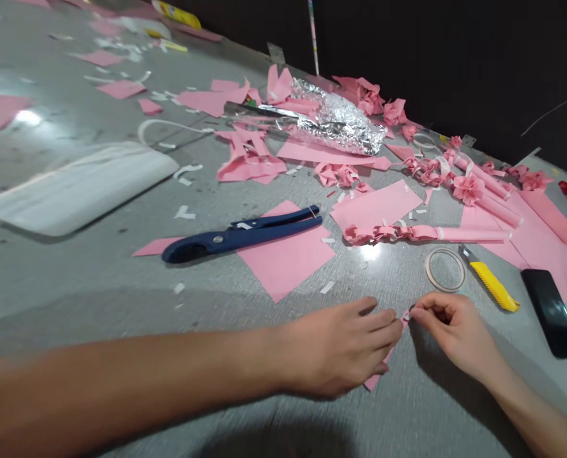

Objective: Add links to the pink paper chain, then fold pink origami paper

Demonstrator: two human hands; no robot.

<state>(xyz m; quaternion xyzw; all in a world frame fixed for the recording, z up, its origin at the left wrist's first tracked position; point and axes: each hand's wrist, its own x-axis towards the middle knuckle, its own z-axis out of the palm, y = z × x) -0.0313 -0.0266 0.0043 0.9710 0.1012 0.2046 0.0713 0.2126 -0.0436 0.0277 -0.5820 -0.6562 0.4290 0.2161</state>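
A narrow pink paper strip (pixel 374 380) lies slantwise on the grey surface, mostly covered by my left hand (pixel 345 346). That hand is palm down, its bent fingers and thumb closed about the strip. At the strip's upper end, the thumb and index finger of my right hand (pixel 455 327) pinch a tiny white piece of tape (pixel 407 315). Just beyond the right hand lies a roll of tape (pixel 445 270). A yellow utility knife (pixel 493 284) rests to the right of the roll.
Blue-handled scissors (pixel 240 235) lie across a pink paper square (pixel 283 267). Farther off are a paper chain on a rolled tube (pixel 474 235), crumpled foil (pixel 355 124) and pink paper flowers (pixel 468 188). A black phone (pixel 553 312) lies right, a white roll (pixel 78 187) left.
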